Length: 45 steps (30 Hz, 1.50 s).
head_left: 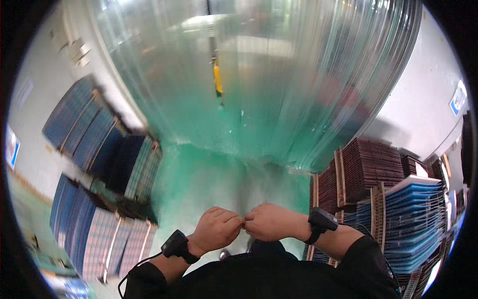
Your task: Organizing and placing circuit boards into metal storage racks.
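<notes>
Both fists meet knuckle to knuckle at chest height: the left hand (217, 229) and right hand (271, 222) are curled, fingertips pressed together, seemingly pinching something too small to tell. They hover over the green floor (199, 184) before a clear strip curtain (259, 74), stacked printed sheets (393, 199) at the floor's side edges. The step looks like fiddling with a small item; parting it would call for a steady pinch.

You wear a black long-sleeved top; its dark fabric fills the lower edge of the view below your two bare hands. Both sleeves are pushed back from the wrists. On your left wrist, just behind the left hand (217, 229), sits a black boxy device (175, 243) on a black strap, and a thin black cable (130, 271) loops from it down toward the sleeve. On your right wrist, just behind the right hand (273, 222), sits a matching black boxy device (320, 221) on a black strap.
</notes>
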Tool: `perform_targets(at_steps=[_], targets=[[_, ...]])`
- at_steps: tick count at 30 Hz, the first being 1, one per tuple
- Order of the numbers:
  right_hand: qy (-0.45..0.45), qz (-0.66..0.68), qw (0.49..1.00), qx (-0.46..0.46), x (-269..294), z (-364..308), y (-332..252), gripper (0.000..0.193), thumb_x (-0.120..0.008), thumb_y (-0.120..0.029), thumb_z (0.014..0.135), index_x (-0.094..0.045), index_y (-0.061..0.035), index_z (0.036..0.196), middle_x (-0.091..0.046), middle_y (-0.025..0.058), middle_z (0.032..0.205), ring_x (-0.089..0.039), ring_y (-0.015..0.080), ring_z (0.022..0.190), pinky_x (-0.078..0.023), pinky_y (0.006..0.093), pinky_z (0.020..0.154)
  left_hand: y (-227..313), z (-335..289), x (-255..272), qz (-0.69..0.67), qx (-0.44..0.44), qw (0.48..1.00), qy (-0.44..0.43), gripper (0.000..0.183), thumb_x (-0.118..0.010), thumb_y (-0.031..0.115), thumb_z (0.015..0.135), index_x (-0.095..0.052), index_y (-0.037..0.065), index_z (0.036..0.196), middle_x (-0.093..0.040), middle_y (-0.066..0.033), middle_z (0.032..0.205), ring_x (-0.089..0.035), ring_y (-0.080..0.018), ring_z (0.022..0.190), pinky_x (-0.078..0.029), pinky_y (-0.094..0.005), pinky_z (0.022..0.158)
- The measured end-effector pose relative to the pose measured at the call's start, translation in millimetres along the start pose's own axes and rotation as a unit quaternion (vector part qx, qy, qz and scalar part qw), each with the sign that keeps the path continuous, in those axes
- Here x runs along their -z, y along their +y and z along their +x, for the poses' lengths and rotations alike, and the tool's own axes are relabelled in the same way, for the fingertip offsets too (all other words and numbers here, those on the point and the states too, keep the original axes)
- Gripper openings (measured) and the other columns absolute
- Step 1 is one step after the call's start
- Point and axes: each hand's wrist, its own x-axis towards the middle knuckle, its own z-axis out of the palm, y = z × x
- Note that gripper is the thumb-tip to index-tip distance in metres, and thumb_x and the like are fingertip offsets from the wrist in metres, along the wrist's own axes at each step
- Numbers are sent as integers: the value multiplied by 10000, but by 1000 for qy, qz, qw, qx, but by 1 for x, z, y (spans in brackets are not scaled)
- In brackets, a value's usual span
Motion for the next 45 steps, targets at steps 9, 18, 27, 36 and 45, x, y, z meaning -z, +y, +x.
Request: perform_targets(at_steps=[9,18,27,36,45], targets=[[47,-15,997,-62,104,64,302,127,-587,-166,867,-632,-49,885,-627,136,883,-634,342,909,-517,470,765,-210,220,-58,-8,114,990,79,172,-715,48,720,-635,93,865,-656,-77,799,-648,-299,765,-505,-410,689],[123,-249,960,-19,232,51,649,70,-584,-99,842,-636,-70,879,-635,96,933,-637,294,992,-545,412,860,-346,470,-132,-30,-33,998,-39,101,-689,150,786,-607,98,816,-639,-77,821,-640,-296,792,-516,-402,733],[288,-330,793,-424,377,-176,802,203,-570,4,825,-675,-24,996,-685,195,1004,-628,411,982,-509,515,835,-444,748,-215,-21,-214,972,-91,249,-689,141,811,-653,155,1056,-626,-44,1129,-540,-250,1227,-368,-508,1107],[272,-553,453,-645,466,-463,934,455,-507,-77,945,-504,-35,1398,-511,179,1428,-461,369,1320,-336,478,1130,-642,879,-285,103,88,991,6,224,-727,103,752,-678,121,970,-652,-71,1063,-590,-298,1095,-413,-489,1022],[555,-84,646,-517,525,-433,1369,620,-535,-6,913,-330,39,1497,-616,186,1198,-609,231,1043,-500,330,898,-644,1065,-433,-80,141,986,-29,195,-731,89,768,-664,87,952,-666,-92,1028,-629,-306,1002,-487,-418,893]])
